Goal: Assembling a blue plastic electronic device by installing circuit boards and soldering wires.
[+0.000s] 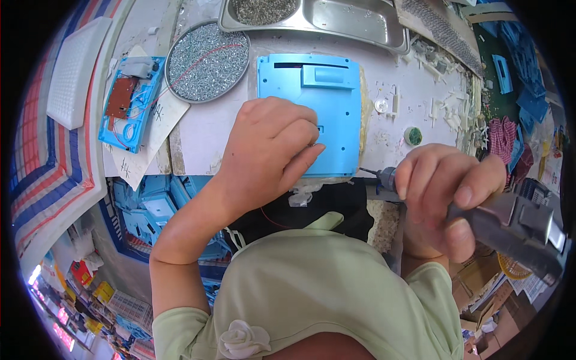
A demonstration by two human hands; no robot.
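Observation:
A light-blue plastic housing [337, 126] with small holes and a raised block near its far edge lies on the worktable in front of me. Over its left side rests my left hand [273, 141], fingers curled and thumb pressed against them; whatever they pinch is too small or hidden to make out. My right hand [441, 186] grips a dark power screwdriver [510, 225], held right of the housing. The tool's thin bit points left toward the housing's near right corner, apart from it.
Behind my left hand stands a round tray of screws [207, 66]. A metal tray [354, 24] sits at the back. At left lies an opened blue part with wires [131, 105]. White plastic bits [450, 111] and a green roll [413, 136] are at right. Blue pieces [150, 207] fill a crate below.

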